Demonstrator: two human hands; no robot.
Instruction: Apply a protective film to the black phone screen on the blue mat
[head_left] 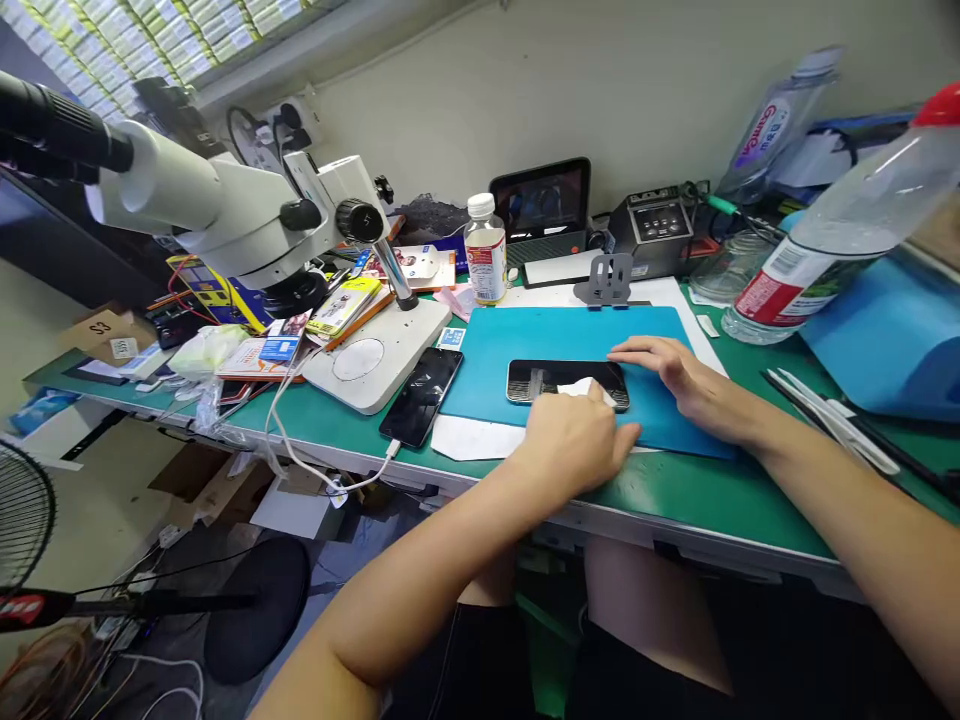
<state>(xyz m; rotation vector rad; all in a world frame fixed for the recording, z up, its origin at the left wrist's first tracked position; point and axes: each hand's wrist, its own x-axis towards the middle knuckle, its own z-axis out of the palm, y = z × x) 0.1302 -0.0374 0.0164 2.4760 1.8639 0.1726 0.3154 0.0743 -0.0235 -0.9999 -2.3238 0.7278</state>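
Spread right hand [686,390] likely steadies glossy black phone [551,376] near green worktop's [679,500] front edge; left hand [568,440], pinch unclear, presses white sheet [574,387].

From my end I count two bare hands [574,440] [686,385], two smartphones [422,397] [525,376], three capped bottles [486,258] [836,225] [772,135], one stereo microscope [240,210], one blue work mat [487,345], one grey stand [606,283], one glass jar [731,268], one propped-up screen [544,203] and one pedestal fan [259,615]; slim tools [834,420] overlap on the bench [697,500], too closely for me to number.
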